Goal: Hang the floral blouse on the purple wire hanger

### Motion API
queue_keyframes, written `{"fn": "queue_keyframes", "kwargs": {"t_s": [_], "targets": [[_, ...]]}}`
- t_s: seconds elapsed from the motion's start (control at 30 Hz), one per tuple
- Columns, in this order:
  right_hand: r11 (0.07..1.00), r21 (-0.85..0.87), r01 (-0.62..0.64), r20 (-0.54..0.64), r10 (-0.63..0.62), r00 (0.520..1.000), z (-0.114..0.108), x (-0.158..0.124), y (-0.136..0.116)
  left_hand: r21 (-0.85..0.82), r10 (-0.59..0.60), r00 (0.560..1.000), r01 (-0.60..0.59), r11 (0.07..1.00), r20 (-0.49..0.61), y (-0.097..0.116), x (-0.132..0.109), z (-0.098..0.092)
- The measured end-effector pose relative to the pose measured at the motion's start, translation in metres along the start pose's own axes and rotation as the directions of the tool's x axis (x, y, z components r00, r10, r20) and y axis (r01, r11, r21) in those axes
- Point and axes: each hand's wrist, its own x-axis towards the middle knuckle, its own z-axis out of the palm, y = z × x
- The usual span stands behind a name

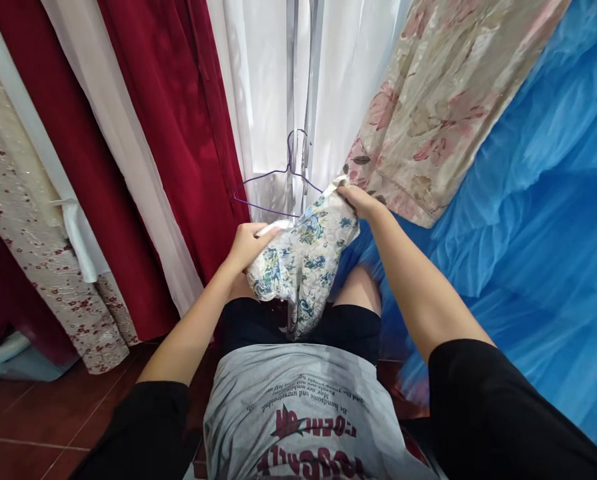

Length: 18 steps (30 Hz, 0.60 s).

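My left hand (248,243) and my right hand (357,200) both grip a white garment with a blue floral print (305,257), stretched between them at its top edge and hanging down in front of my legs. My left fingers curl round its white hem; my right fingers pinch the other end. Just behind the garment a thin purple wire hanger (273,190) hangs from a metal pole (292,100), empty.
Curtains hang all round: dark red (168,120), white sheer (263,80), beige with red flowers (33,253) at left, a pink floral cloth (443,100) and blue tulle (543,220) at right. Red tiled floor (38,413) lies below left.
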Motion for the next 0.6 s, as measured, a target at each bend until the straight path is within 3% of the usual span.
{"fn": "queue_keyframes", "kwargs": {"t_s": [0.07,0.13,0.23,0.3,0.4,0.5,0.6], "targets": [[0.996,-0.001,-0.094,0.098,0.093,0.991,0.006,-0.004,0.000,0.098,0.049,0.998,-0.046,0.994,-0.034,-0.010,0.005,-0.018],[0.990,0.012,-0.139,0.152,0.135,0.979,0.003,-0.008,-0.002,0.217,0.074,0.997,-0.077,0.973,0.021,-0.030,0.009,-0.036],[0.984,0.014,-0.176,0.203,0.170,0.964,-0.010,-0.009,-0.010,0.332,-0.028,0.995,-0.005,0.943,0.096,-0.063,0.018,-0.061],[0.983,0.002,-0.183,0.233,0.177,0.956,-0.016,-0.008,-0.017,0.385,-0.105,0.994,0.082,0.919,0.039,-0.078,0.031,-0.072],[0.975,-0.032,-0.220,0.261,0.221,0.940,-0.017,-0.007,-0.024,0.462,-0.099,0.989,0.140,0.876,-0.111,-0.085,0.065,-0.079],[0.956,-0.045,-0.290,0.265,0.291,0.919,-0.014,-0.010,-0.025,0.430,-0.112,0.970,0.198,0.881,-0.216,-0.085,0.101,-0.076],[0.952,0.010,-0.305,0.237,0.294,0.926,-0.011,-0.015,-0.019,0.346,-0.272,0.939,0.332,0.877,-0.213,-0.089,0.121,-0.069]]}}
